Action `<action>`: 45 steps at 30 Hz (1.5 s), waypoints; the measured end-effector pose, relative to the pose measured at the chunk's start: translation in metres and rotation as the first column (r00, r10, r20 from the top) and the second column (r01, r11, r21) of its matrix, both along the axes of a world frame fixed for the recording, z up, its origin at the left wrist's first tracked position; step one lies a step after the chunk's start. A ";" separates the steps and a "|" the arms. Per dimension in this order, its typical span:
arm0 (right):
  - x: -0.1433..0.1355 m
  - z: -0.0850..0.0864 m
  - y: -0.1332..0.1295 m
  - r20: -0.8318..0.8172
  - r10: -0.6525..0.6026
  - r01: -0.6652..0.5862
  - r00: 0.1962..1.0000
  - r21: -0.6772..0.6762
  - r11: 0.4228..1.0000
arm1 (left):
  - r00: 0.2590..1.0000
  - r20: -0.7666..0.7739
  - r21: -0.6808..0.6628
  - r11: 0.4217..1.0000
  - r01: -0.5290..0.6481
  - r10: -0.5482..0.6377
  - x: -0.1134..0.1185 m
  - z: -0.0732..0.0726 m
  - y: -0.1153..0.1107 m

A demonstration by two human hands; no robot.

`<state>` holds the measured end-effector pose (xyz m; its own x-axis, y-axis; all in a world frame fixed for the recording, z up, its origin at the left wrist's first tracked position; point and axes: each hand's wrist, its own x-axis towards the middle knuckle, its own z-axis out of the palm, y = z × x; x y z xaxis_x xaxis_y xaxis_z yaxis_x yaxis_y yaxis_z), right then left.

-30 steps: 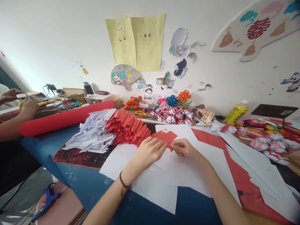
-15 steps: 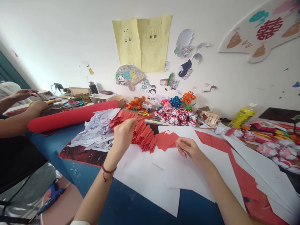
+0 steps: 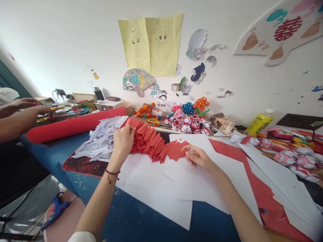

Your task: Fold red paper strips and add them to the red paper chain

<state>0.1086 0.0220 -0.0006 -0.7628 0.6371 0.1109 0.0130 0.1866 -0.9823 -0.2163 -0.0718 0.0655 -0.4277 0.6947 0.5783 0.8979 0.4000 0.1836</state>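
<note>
My left hand (image 3: 123, 139) is closed in a pinch at the upper left end of a row of folded red paper strips (image 3: 151, 141). A red strip shows at its fingertips, partly hidden by the fingers. Left of this hand lies a heap of folded white paper strips (image 3: 102, 136) on a dark red-patterned mat (image 3: 83, 164). My right hand (image 3: 198, 156) hovers with loosely curved fingers apart, holding nothing visible. It is nearest to flat red paper pieces (image 3: 175, 150), which rest on large white sheets (image 3: 161, 188).
A red roll (image 3: 73, 124) lies at the left, where another person's hands (image 3: 32, 109) work. Red-and-white paper balls (image 3: 193, 124) and orange flowers (image 3: 202, 103) stand at the back. A yellow bottle (image 3: 259, 121) leans at the right. A blue glue gun (image 3: 57, 213) rests on a pink stool.
My left hand has moved left and slightly down, to the far end of the red strips. My right hand has shifted slightly left. The other person's hands have come closer together.
</note>
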 end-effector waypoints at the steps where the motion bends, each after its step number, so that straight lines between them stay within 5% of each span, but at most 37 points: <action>1: 0.000 0.000 0.000 0.009 0.010 -0.010 1.000 0.006 1.000 | 1.000 -0.008 -0.006 1.000 -0.008 0.008 0.001 0.000 -0.001; 7: -0.002 -0.001 0.001 0.024 -0.121 0.120 0.992 0.048 0.992 | 0.991 -0.095 -0.001 0.995 -0.097 0.097 0.012 0.009 -0.013; 11: -0.001 -0.001 0.005 -0.077 -0.292 0.292 0.953 0.001 0.956 | 0.990 -0.139 0.076 0.996 0.035 -0.024 0.046 0.007 -0.013; 13: 0.001 -0.001 0.007 -0.107 -0.373 0.372 0.922 -0.028 0.928 | 0.968 -0.145 -0.023 0.978 0.205 -0.207 0.074 -0.001 -0.006; 16: 0.004 -0.001 0.010 -0.119 -0.479 0.477 0.870 -0.048 0.878 | 0.900 -0.116 -0.305 0.877 0.370 -0.420 0.120 -0.017 0.011; 19: 0.006 -0.002 0.012 -0.136 -0.545 0.541 0.827 -0.069 0.838 | 0.884 -0.034 -0.535 0.756 0.378 -0.466 0.157 -0.028 0.032; 22: 0.007 -0.003 0.014 -0.148 -0.589 0.581 0.795 -0.094 0.808 | 0.896 -0.001 -0.575 0.733 0.363 -0.445 0.177 -0.032 0.052; 31: 0.004 -0.007 0.021 -0.135 -0.607 0.597 0.783 -0.112 0.794 | 0.873 0.020 -0.553 0.722 0.416 -0.487 0.183 -0.048 0.076; 36: 0.001 -0.016 0.022 -0.042 -0.625 0.625 0.779 -0.008 0.780 | 0.872 0.009 -0.501 0.753 0.427 -0.489 0.181 -0.055 0.075; 45: -0.015 -0.034 0.037 0.095 -0.801 0.798 0.591 0.076 0.598 | 0.919 0.007 -0.398 0.842 0.365 -0.394 0.175 -0.061 0.075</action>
<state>0.0934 0.0589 -0.0341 0.0447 0.9953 0.0860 0.2720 0.0707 -0.9597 -0.0414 0.0034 0.0050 -0.0526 0.9665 0.2512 0.9986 0.0501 0.0161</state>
